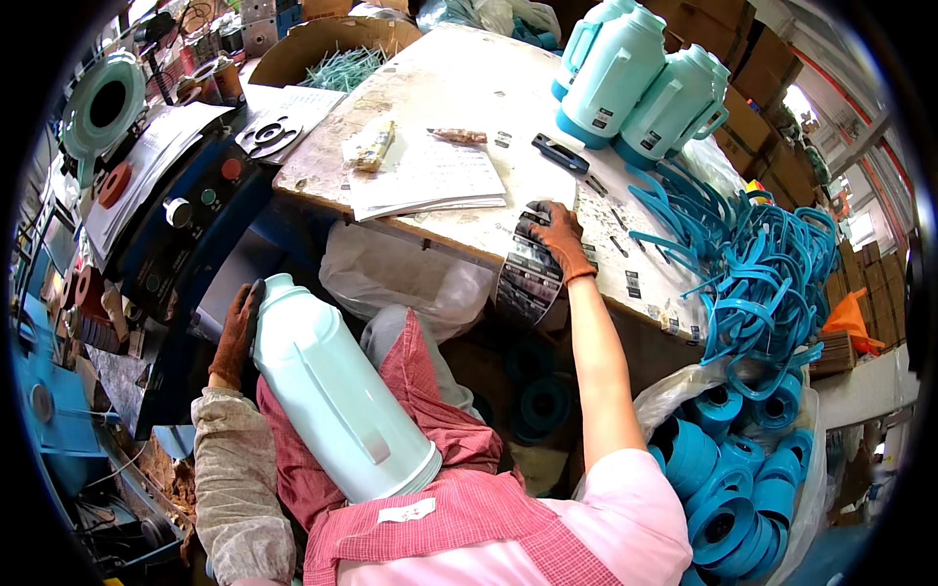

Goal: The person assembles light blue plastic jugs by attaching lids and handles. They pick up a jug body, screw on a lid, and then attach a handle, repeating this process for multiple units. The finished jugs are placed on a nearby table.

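Observation:
A pale turquoise thermos jug body (337, 391) lies tilted across my lap, its narrow top pointing up and left and its wide threaded end toward me. My left hand (236, 332), in a brown glove with dark fingertips, rests along the jug's upper left side with its fingers stretched out. At the table's front edge my right hand (560, 240), gloved alike, has bent fingers closed at the upper part of a strip of dark labels (528, 283). The strip curves down over the edge. Whether a single label is between the fingertips is hidden.
Several turquoise jugs (611, 78) stand on the worktable (449, 78), near a black cutter knife (560, 153) and papers (430, 181). Blue straps (767, 283) heap at the right, above a bag of blue rings (723, 518). A machine's control panel (186, 225) stands left.

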A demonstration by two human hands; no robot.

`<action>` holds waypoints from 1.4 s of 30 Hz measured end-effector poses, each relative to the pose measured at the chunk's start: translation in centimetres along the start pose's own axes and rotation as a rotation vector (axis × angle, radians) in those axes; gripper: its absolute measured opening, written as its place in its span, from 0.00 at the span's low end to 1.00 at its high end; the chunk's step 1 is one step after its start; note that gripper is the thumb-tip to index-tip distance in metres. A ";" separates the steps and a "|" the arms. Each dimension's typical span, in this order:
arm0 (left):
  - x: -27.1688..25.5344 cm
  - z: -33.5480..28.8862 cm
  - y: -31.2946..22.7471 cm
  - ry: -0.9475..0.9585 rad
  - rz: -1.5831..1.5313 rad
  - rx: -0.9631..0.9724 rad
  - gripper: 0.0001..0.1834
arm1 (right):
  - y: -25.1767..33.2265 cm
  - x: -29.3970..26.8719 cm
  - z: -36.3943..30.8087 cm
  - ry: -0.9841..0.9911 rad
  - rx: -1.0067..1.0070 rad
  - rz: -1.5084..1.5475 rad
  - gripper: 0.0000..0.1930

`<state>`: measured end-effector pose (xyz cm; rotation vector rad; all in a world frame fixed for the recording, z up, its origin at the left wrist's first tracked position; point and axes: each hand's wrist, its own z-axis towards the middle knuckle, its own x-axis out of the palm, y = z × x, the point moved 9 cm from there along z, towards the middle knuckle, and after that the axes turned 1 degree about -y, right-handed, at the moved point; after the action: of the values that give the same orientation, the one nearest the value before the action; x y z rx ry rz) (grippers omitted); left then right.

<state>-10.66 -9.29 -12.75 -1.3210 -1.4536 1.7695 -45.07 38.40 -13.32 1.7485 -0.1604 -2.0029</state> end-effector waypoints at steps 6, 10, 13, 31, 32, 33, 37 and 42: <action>0.9 1.0 1.1 -0.001 -0.048 0.042 0.25 | 0.8 -0.9 0.2 -0.084 -0.005 0.472 0.28; 0.8 1.7 0.8 0.053 -0.036 0.185 0.23 | 2.1 -2.8 0.2 -0.092 -0.052 0.243 0.27; 0.8 1.8 3.9 0.016 -0.467 -0.151 0.22 | 3.5 -3.8 0.2 -0.075 -0.168 0.059 0.26; -0.3 0.6 0.6 0.044 0.053 0.241 0.20 | 3.3 -1.5 -2.4 -0.035 -0.147 0.349 0.35; 0.0 0.7 0.8 0.059 -0.045 0.166 0.19 | 3.2 -1.4 -2.1 -0.043 -0.117 0.288 0.35; 0.1 0.9 1.6 0.045 -0.247 0.021 0.17 | 2.7 -1.4 -1.8 -0.068 -0.054 0.213 0.34; 0.2 -0.9 -5.5 -0.187 0.441 0.654 0.14 | 2.5 -0.9 -0.9 -0.135 -0.071 0.402 0.27; 0.3 0.1 -2.8 0.005 -0.013 0.344 0.13 | 1.2 1.0 -1.1 -0.089 -0.040 0.709 0.16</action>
<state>-11.40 -8.18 -10.27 -1.1325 -1.0883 1.9020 -43.78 37.12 -13.95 1.3161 -0.6625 -1.5359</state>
